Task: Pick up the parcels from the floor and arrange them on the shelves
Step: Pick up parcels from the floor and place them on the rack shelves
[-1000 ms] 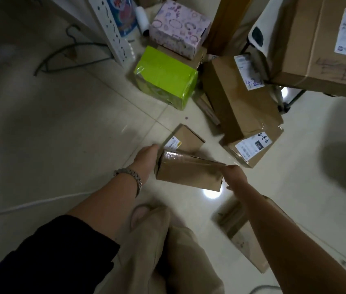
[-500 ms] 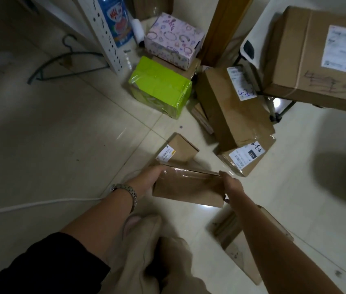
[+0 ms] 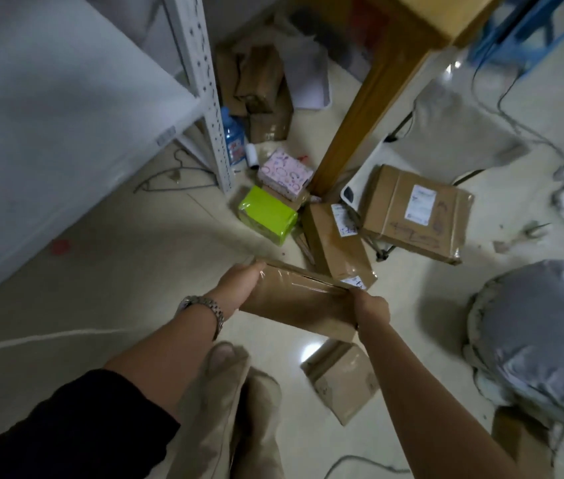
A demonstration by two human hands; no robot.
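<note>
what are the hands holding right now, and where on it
A taped brown cardboard parcel, held by its two ends: the left hand grips one end, the right hand the other.

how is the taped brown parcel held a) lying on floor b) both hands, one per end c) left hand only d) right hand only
b: the left hand grips one end of the taped parcel and the right hand the other.
</note>
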